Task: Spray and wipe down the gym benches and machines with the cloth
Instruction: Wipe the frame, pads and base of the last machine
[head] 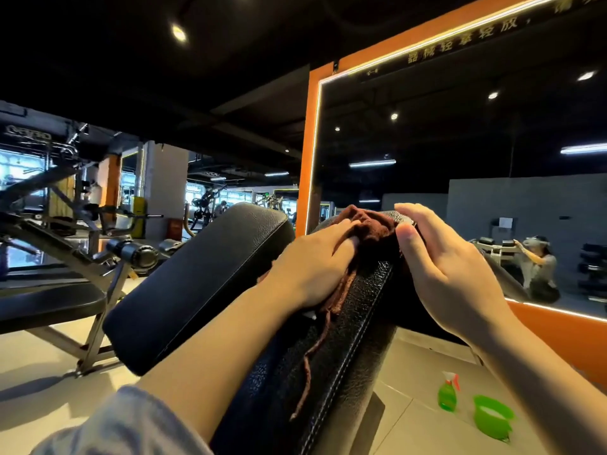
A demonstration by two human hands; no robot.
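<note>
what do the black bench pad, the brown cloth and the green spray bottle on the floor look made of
Black bench pad: likely vinyl or faux leather, with pebbled grain, slight sheen and a stitched seam.
Brown cloth: soft woven or knit fabric, matte, with a frayed thread hanging.
Green spray bottle: probably translucent plastic; blurred.

Two hands (315, 267), one brown cloth (368, 238), two black pads (197, 284), one green spray bottle (447, 396), one green tub (492, 418)

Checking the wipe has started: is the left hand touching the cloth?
Touching. The head view shows the left hand pressed flat on the cloth, fingers sunk into its folds.
</note>
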